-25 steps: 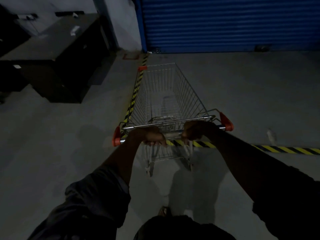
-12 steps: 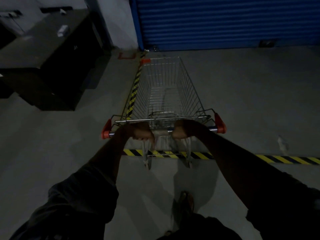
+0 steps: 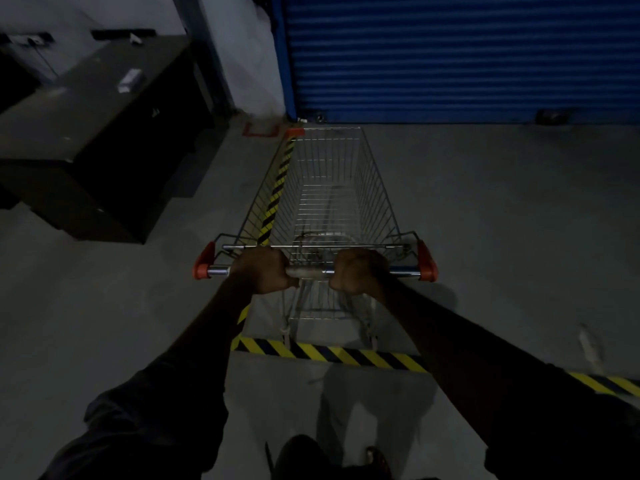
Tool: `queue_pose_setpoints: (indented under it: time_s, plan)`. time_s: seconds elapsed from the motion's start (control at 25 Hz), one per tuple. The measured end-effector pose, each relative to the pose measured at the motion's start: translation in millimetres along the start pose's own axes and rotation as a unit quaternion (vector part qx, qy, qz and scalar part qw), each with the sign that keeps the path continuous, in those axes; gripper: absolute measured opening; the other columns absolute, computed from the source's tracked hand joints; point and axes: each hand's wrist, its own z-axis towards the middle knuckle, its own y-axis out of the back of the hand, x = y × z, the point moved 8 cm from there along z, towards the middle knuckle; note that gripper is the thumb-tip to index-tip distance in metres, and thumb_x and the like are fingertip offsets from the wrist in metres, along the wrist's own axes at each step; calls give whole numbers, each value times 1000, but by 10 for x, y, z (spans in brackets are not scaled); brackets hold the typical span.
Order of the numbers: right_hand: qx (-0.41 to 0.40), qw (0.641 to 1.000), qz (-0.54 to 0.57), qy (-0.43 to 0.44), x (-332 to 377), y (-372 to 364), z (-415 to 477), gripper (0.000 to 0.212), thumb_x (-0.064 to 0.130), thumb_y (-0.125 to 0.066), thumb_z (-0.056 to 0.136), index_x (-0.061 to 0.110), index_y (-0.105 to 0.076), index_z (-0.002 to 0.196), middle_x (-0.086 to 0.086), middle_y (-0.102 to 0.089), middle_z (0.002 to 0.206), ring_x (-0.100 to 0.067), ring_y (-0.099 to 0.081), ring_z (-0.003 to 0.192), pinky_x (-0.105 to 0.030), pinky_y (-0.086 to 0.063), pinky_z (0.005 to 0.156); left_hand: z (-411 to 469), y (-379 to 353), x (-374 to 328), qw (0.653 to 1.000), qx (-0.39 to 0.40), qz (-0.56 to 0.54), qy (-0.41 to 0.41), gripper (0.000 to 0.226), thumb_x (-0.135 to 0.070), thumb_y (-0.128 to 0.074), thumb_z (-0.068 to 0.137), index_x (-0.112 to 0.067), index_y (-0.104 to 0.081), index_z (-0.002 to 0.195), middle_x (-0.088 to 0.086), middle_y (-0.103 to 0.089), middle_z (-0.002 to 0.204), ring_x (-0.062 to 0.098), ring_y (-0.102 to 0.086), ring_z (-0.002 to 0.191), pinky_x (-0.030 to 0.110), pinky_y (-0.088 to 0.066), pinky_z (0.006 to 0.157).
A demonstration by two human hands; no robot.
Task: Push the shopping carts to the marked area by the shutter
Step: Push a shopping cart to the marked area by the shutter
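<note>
Dim grey concrete floor (image 3: pixel 502 237) runs up to a ribbed blue roller shutter (image 3: pixel 450 57). I see the silver wire shopping cart (image 3: pixel 325 202) inside the yellow-and-black striped floor tape (image 3: pixel 346 355), with its rear wheels just past the near strip and its nose close to the shutter's foot. The left hand (image 3: pixel 263 270) and right hand (image 3: pixel 358 270) are each wrapped tight round the chrome handle bar (image 3: pixel 310 271), either side of its middle.

My worry is that a firm shove could drive the nose into the shutter slats. The basket's left flank also looks to sit over the side strip, so any leftward drift would put it outside the marked area, toward the dark cabinet (image 3: pixel 104 133) well off to the left.

The front wheels are hidden under the basket, so I cannot judge the gap to the shutter. The tape runs off frame at right, no other carts show, and the gloom swallows the small objects on the cabinet top.
</note>
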Motion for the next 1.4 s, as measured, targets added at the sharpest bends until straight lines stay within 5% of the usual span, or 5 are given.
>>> queue_pose_setpoints:
  time_s: [0.24,0.4,0.76,1.16,1.4]
  plan:
    - [-85,994,-75,2,91,246,1020,30,32,-81,70,8,-65,64,-10,-66,66,-32,-67,57,-39,-53,55,985,21,713,1000,-1,-5,-19,52,-67,-69,77,-17,-77,88,9,-75,94,26,-71,89,35,-56,75]
    - [-92,992,-58,-56,181,640,1698,39,43,-66,83,13,-74,105,-12,-73,106,-37,-70,100,-44,-59,84,1731,96,1207,998,-24,25,-56,50,-68,-67,77,-21,-79,89,6,-76,94,24,-72,88,32,-52,73]
    - [-55,990,-93,-96,149,1079,2884,35,44,-61,89,18,-71,110,-5,-71,108,-29,-68,103,-40,-55,82,2836,218,1820,983,-117,60,-125,43,-60,-62,72,-19,-72,67,5,-67,58,28,-68,51,33,-53,49]
    - [-283,956,-22,-70,-164,947,2524,79,18,-66,64,6,-54,142,-19,-59,137,-43,-53,124,-55,-43,105,2722,201,1921,983,-177,0,45,91,-23,-80,58,-14,-45,141,18,-55,130,40,-52,117,57,-42,95]
    - [-241,966,-57,-77,-485,801,1747,97,22,-72,63,13,-40,154,-14,-40,157,-37,-34,147,-58,-28,117,1979,95,1215,980,-181,-73,32,99,-28,-80,68,-14,-36,155,19,-41,153,40,-43,138,54,-41,101]
